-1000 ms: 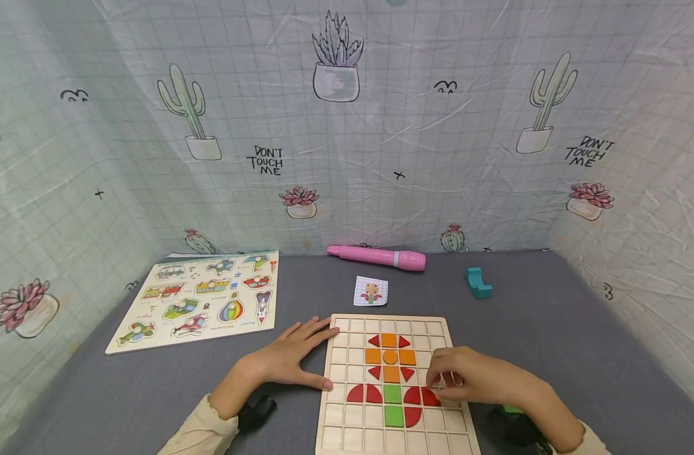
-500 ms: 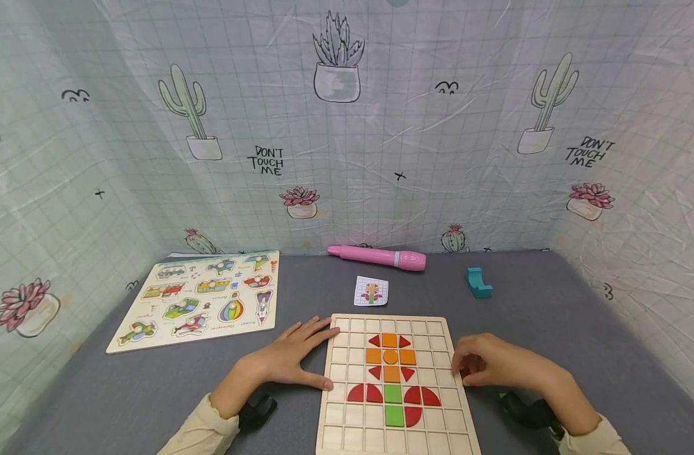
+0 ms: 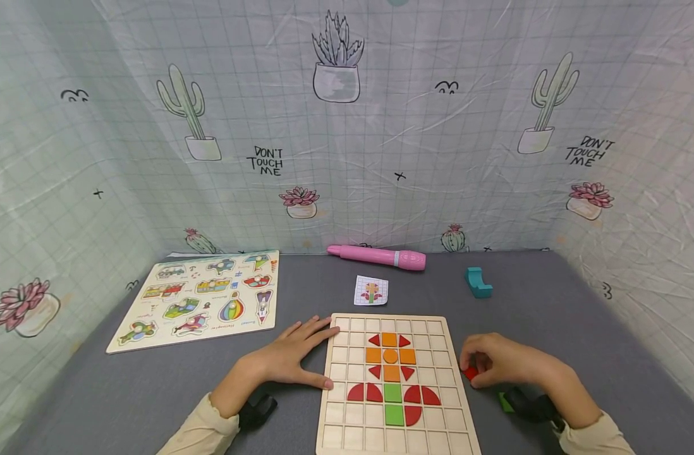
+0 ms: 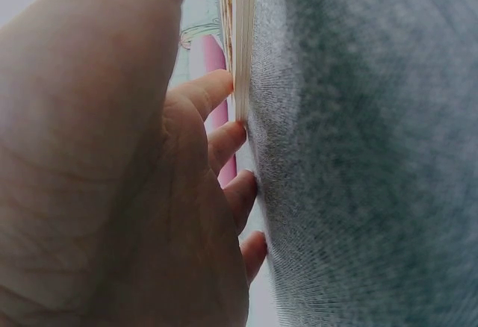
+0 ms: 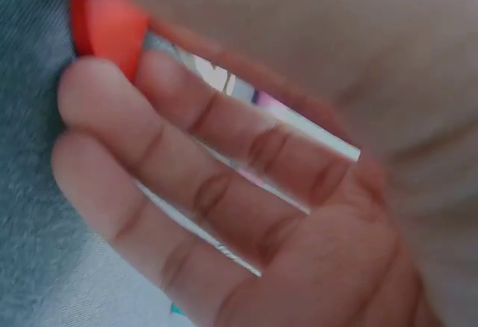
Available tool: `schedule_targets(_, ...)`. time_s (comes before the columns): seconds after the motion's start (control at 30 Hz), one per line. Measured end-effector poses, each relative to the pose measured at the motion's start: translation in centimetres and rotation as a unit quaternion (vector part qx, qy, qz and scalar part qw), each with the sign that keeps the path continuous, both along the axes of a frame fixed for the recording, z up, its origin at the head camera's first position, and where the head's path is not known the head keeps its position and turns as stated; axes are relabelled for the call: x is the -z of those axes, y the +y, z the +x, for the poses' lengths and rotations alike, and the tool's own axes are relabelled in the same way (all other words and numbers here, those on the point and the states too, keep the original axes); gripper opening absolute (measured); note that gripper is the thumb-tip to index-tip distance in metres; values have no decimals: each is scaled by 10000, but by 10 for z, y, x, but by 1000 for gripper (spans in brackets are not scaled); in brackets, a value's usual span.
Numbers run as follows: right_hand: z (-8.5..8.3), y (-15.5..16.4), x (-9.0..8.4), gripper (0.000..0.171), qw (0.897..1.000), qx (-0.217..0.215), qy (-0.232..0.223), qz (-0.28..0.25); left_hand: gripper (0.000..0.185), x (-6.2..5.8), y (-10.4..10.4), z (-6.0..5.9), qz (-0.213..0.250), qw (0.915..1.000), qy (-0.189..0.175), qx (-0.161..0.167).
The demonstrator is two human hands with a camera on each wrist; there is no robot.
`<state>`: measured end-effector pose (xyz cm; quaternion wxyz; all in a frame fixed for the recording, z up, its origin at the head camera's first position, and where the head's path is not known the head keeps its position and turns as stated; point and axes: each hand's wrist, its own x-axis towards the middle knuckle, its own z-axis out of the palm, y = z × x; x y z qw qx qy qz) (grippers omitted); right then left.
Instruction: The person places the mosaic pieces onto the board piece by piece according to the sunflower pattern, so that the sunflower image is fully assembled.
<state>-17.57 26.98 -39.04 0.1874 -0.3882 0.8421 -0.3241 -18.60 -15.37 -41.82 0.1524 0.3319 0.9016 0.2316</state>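
Observation:
A wooden grid board (image 3: 353,437) lies in front of me, with flat orange, red and green pieces set in a flower-like pattern. My left hand (image 3: 287,355) rests at its left edge, fingers spread and thumb tip on the rim. In the left wrist view, the fingertips touch the board's side (image 4: 243,43) and the cloth. Just off the board's right edge, my right hand (image 3: 495,360) pinches a red piece (image 3: 470,373) between thumb and fingers, close to the table. The red piece (image 5: 116,28) is partly hidden by the thumb in the right wrist view.
A green piece (image 3: 506,403) lies beneath my right wrist. Beyond the board are a small pattern card (image 3: 371,291), a pink microphone-like toy (image 3: 375,256) and a teal block (image 3: 478,283). A picture puzzle board (image 3: 210,303) lies at the left.
My right hand has moved rightward off the board, leaving a red quarter-circle in its cell. A different red piece now shows between its fingertips. The left hand has stayed put.

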Motion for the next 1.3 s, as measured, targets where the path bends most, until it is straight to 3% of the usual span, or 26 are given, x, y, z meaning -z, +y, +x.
schedule_targets(0.23,-1,5,0,21,9996,203,57,175,95,-1,1,0,8,10000,-32,-19)
schedule_targets(0.57,-3,6,2,19,9998,-161,79,-37,95,-2,1,1,-23,10000,-14,-19)
schedule_targets(0.97,-9,8,12,19,9972,-242,669,-230,95,-1,1,1,-6,10000,-87,-47)
schedule_targets(1.3,4,-7,-7,13,9944,-93,972,-405,94,-2,1,2,14,9999,-96,-38)
